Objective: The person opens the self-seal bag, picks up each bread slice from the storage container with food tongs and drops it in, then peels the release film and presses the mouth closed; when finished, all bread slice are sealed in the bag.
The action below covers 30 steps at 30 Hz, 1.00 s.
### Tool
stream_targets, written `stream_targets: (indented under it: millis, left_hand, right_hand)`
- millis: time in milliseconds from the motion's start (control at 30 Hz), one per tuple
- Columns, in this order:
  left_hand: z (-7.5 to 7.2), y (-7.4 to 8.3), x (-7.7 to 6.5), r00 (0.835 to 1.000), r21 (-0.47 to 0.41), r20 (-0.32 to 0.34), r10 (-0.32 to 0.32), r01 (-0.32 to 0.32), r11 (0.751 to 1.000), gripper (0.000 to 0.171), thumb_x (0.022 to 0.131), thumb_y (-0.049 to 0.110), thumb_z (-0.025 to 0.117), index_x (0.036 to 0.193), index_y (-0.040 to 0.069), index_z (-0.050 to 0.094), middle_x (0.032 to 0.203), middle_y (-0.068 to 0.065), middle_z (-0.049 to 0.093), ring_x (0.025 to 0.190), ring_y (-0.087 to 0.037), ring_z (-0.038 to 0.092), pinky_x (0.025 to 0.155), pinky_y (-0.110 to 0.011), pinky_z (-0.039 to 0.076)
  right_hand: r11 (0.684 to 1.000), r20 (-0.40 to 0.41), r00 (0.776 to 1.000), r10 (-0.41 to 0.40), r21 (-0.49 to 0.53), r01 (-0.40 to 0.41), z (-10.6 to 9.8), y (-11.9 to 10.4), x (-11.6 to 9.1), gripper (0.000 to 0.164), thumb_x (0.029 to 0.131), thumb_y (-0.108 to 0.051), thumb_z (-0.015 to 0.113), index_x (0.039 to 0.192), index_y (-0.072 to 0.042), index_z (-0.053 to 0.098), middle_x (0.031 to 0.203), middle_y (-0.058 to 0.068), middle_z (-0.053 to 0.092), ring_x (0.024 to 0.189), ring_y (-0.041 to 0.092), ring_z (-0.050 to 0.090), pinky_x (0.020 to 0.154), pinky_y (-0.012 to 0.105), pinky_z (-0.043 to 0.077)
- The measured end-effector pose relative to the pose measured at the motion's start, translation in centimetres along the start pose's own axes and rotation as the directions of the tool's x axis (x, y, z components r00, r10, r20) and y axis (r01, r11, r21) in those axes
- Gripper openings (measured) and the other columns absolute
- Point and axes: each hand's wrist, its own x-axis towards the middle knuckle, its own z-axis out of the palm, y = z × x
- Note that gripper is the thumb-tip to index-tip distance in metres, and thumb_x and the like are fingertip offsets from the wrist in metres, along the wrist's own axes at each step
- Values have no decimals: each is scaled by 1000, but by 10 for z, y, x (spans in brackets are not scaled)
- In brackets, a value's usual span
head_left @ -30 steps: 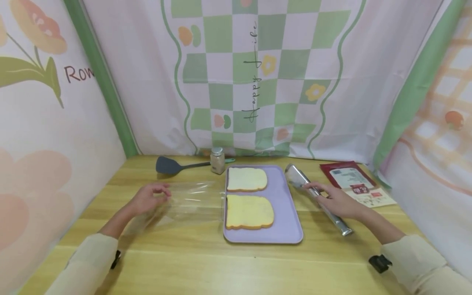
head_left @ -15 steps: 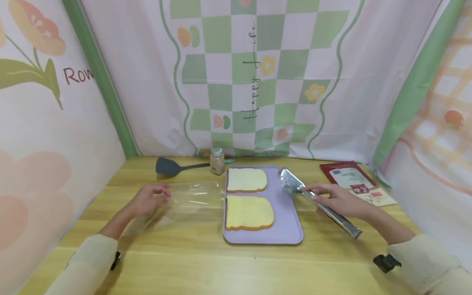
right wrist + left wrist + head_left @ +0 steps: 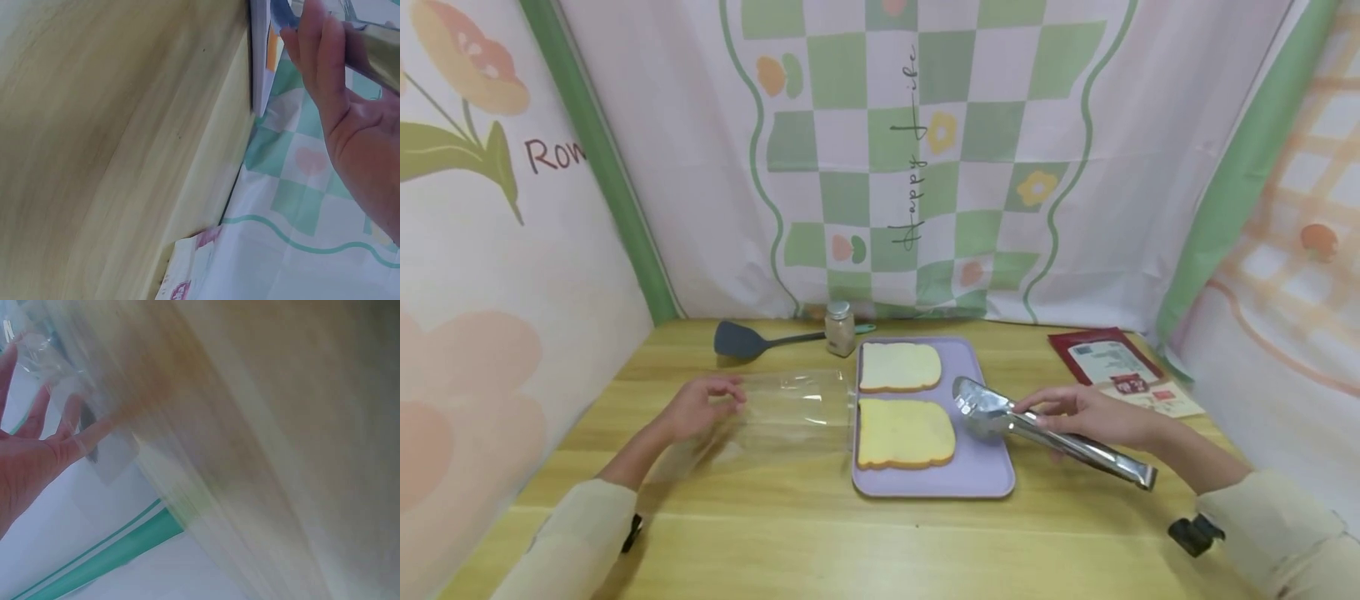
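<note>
In the head view, my left hand (image 3: 702,407) holds the near end of a clear plastic bag (image 3: 805,408), its film overlapping the fingers (image 3: 39,412) in the left wrist view. The bag stretches right to the lilac tray (image 3: 988,475). Two bread slices lie there: a pale slice (image 3: 901,367) behind and a yellower slice (image 3: 906,433) in front. My right hand (image 3: 1093,417) grips metal tongs (image 3: 1075,450) by the middle, thumb and fingers around the arms. The tongs' broad head hangs over the tray's right side, beside the yellower slice, with nothing between its ends.
A dark spatula (image 3: 741,340) lies behind the bag, its handle passing behind a small glass jar (image 3: 839,329). At the back right are a red and cream packet (image 3: 1105,358) on the wooden table (image 3: 775,533). Fabric curtains (image 3: 715,167) enclose the back and sides.
The right hand has turned the tongs and brought their head left and nearer, from beside the tray to over it. The left hand and bag stay almost still.
</note>
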Motion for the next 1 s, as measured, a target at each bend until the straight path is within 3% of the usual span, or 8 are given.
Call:
stream_targets:
  millis: [133,333,433,700,1000]
  left_hand:
    - [0,0,0,1000,-4,-10,19,-19,1000,7,86,-3,72,92,1,72,125,-32,60,118,-49,56,99,-61,46]
    - [0,1,-1,999,-16,-16,35,-35,999,5,86,-1,73,90,1,72,124,-34,60,117,-51,55,98,-62,45]
    - [-1,1,-2,1000,-8,-11,21,-21,1000,4,87,1,73,90,1,72,126,-33,59,117,-50,55,99,-62,45]
    - [-2,0,-1,1000,-12,-11,18,-18,1000,5,87,0,72,91,1,72,125,-32,60,117,-49,56,98,-60,47]
    - [-2,-1,0,999,-20,-11,35,-35,999,3,87,0,73,90,0,72,124,-33,61,115,-49,57,96,-60,48]
  right_hand:
    - [999,47,999,11,49,-13,-4,6,-2,35,105,-17,48,141,-14,51,103,31,63,78,39,69,61,40,60]
    - [979,197,973,-124,184,88,-12,16,-1,44,103,-1,44,146,-3,41,126,37,53,90,48,66,73,46,60]
    - [973,246,958,-147,208,96,-13,17,-1,45,102,1,42,148,-2,38,126,39,51,91,49,66,73,41,60]
    - [977,201,979,29,202,-70,-13,16,-1,41,106,-13,43,147,-11,46,123,25,56,84,39,70,68,37,61]
    - [979,236,971,31,188,-77,-15,21,9,39,105,-10,46,144,-7,49,120,25,59,77,32,71,66,34,61]
